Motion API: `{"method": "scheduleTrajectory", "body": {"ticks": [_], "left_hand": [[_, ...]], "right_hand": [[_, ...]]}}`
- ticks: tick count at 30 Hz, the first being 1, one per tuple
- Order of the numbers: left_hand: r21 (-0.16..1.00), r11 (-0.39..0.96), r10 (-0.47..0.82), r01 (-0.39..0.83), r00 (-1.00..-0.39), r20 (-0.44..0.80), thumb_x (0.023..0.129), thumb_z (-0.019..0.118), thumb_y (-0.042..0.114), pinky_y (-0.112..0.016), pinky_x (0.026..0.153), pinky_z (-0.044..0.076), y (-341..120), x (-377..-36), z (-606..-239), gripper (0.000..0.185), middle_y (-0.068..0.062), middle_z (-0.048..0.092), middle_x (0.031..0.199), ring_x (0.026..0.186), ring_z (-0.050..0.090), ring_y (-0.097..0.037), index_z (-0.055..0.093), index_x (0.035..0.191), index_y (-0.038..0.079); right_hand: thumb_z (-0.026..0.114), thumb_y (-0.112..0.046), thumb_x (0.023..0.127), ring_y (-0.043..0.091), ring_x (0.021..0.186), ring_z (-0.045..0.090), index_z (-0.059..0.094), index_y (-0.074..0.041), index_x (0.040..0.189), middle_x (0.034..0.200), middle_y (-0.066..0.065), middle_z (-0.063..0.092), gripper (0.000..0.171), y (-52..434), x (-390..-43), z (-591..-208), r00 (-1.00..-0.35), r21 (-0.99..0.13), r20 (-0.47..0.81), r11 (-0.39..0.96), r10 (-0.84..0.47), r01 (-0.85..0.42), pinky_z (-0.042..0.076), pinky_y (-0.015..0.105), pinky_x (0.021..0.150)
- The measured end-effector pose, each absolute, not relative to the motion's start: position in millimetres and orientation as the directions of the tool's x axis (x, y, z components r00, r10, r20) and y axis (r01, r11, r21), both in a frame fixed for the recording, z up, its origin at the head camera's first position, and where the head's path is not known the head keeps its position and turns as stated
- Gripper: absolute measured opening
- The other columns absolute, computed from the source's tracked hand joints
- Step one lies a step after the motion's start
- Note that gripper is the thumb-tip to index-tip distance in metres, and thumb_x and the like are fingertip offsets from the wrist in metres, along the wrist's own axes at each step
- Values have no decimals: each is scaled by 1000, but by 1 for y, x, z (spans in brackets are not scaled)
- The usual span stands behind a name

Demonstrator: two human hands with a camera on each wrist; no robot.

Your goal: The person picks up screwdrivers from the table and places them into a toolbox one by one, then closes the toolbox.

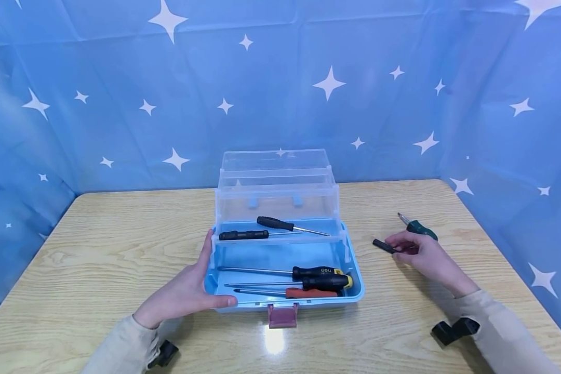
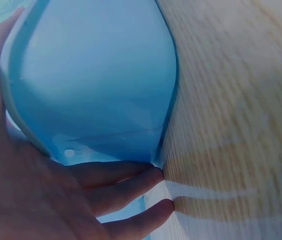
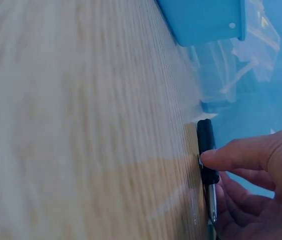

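Note:
A light-blue toolbox (image 1: 357, 283) stands on the table with its clear lid (image 1: 276, 205) raised. My left hand (image 1: 182, 293) grips its left end, thumb at the front rim and fingers spread round the end wall; the left wrist view shows fingertips (image 2: 166, 206) down at the tabletop. To the right of the box, my right hand (image 1: 425, 259) pinches a small screwdriver with a short black handle (image 3: 206, 135) and a metal shaft. The thumb lies on the handle, low over the table. Just behind this hand lies a green-handled screwdriver (image 1: 422, 229), partly covered by it.
Inside the box are several screwdrivers, including a red-handled one (image 1: 310, 293), a black-and-yellow one (image 1: 327, 282) and a black one (image 1: 275, 223) at the back. A maroon latch (image 1: 282, 317) hangs at the front. A blue star-patterned curtain (image 1: 280, 78) surrounds the table (image 1: 121, 234).

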State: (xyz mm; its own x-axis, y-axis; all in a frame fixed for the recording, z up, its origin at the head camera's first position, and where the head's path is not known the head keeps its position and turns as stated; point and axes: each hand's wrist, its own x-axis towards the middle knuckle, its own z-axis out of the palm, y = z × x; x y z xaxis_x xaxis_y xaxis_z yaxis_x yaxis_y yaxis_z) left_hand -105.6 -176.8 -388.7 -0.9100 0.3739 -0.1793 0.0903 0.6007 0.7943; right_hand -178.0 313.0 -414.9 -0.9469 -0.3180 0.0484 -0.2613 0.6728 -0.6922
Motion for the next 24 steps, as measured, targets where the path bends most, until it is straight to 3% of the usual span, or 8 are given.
{"method": "scheduleTrajectory", "body": {"ticks": [10,24], "left_hand": [[796,600,372,82,-909,-187,77,81,40,-55,93,44,-177,-106,-388,129,-31,26,150,125,45,-43,-23,151,22],[806,585,380,91,-908,-174,77,81,41,-58,95,42,-177,-106,-389,129,-29,27,150,127,42,-45,-22,151,22]], "right_hand": [[66,7,86,10,82,59,67,3,109,104,15,65,23,311,-177,-414,-949,-684,67,678,-309,-270,50,23,67],[67,-4,90,13,83,59,68,0,113,107,14,66,23,304,-180,-412,-952,-670,54,696,-301,-258,49,24,67]]}}
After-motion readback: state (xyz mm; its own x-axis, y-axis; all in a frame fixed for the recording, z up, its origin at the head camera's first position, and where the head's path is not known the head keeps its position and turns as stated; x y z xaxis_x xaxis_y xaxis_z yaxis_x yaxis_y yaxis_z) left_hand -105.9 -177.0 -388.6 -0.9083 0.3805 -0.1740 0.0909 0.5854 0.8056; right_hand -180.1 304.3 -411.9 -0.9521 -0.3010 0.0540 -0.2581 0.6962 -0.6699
